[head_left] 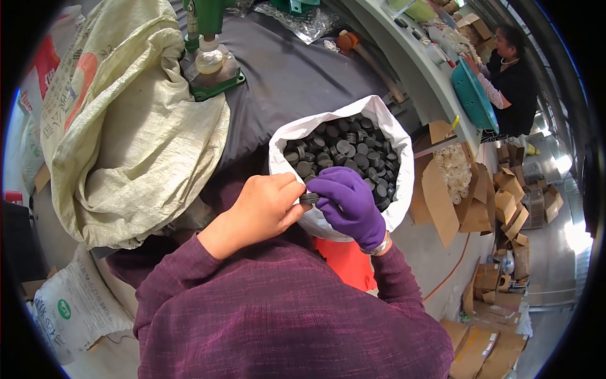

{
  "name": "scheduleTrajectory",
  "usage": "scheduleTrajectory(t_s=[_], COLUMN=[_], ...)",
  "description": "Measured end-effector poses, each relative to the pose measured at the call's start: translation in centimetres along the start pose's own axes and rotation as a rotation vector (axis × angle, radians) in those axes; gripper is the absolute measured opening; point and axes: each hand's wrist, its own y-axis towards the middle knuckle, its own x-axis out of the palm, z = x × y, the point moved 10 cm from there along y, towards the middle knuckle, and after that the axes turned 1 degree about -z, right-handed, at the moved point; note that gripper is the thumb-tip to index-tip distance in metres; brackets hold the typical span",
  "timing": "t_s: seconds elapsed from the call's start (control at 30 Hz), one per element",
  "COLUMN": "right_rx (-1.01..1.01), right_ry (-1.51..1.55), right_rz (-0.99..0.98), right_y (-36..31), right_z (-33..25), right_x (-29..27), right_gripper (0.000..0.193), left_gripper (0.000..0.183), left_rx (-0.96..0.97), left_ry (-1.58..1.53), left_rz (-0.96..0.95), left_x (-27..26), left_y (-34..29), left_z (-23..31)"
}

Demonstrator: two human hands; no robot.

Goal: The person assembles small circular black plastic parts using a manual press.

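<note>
Disc (309, 198) sits pinched by left hand (265, 203) and right hand (348, 205), near bag rim (276, 155) (open gap to sack (154, 148)).

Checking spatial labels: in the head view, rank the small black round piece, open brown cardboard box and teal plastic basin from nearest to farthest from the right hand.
1. Small black round piece: at the purple-gloved right hand, on its left.
2. Open brown cardboard box: to its right.
3. Teal plastic basin: upper right, farthest.
</note>
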Motion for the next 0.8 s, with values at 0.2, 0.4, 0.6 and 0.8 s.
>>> scheduleTrajectory(t_s=[0.2, 0.4, 0.6, 0.8], right_rx=[0.208, 0.205, 0.083, 0.116], right_ry=[0.307, 0.419, 0.383, 0.499], right_rz=[0.075, 0.134, 0.103, 0.059], right_y=[0.0, 0.0, 1.1, 1.8], right_z=[0.2, 0.3, -0.9, -1.4], right_x=[0.3, 1.2, 0.9, 1.6], right_gripper=[0.039, 0.032, 0.031, 0.028], left_gripper=[0.023, 0.027, 0.029, 0.03], left_rx=[0.089, 0.134, 0.181, 0.234], left_ry=[-0.052, -0.038, 0.082, 0.104], left_rz=[0.179, 0.215, 0.213, 0.228], left_x=[-3.4, -4.3, -5.9, -6.7], left_y=[-0.2, -0.5, -0.6, -1.0], left_z=[1.2, 2.3, 3.6, 5.1])
